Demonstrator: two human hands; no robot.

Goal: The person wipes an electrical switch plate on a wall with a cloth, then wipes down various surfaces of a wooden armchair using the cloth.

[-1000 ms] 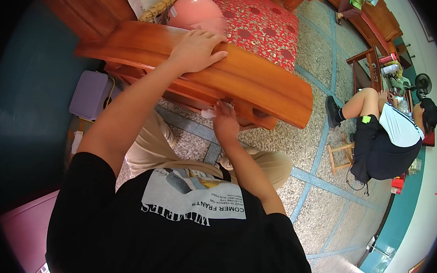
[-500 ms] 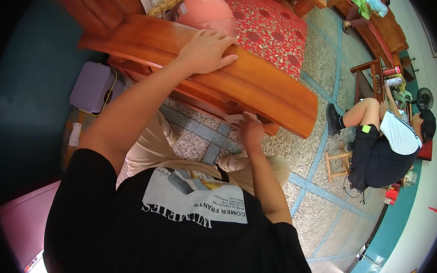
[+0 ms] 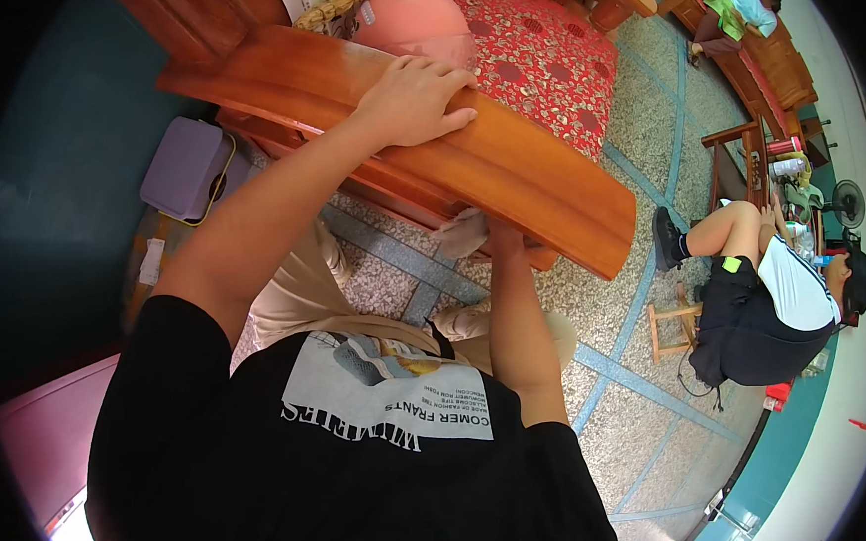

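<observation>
My left hand (image 3: 415, 101) lies on top of the brown wooden armrest (image 3: 537, 180), its fingers spread over the far edge and the thumb apart. Below the near edge of that armrest is my right hand (image 3: 503, 236), its fingers mostly hidden by the wood. A whitish cloth (image 3: 463, 235) sticks out to the left of my right hand, which grips it. Beyond the armrest, a pink rounded object (image 3: 412, 19) rests on the red patterned seat cushion (image 3: 549, 65).
A purple bin (image 3: 184, 170) stands by the dark wall at left. At right a person in a black cap (image 3: 786, 293) sits near a wooden stool (image 3: 674, 327) and a cluttered table. Another person (image 3: 735, 12) is on a wooden bench at the upper right. Speckled floor has blue-grey strips.
My right hand and the cloth have moved right along the armrest's underside, and the hand is now farther under the wood. My left hand stays on the armrest. The view has shifted slightly.
</observation>
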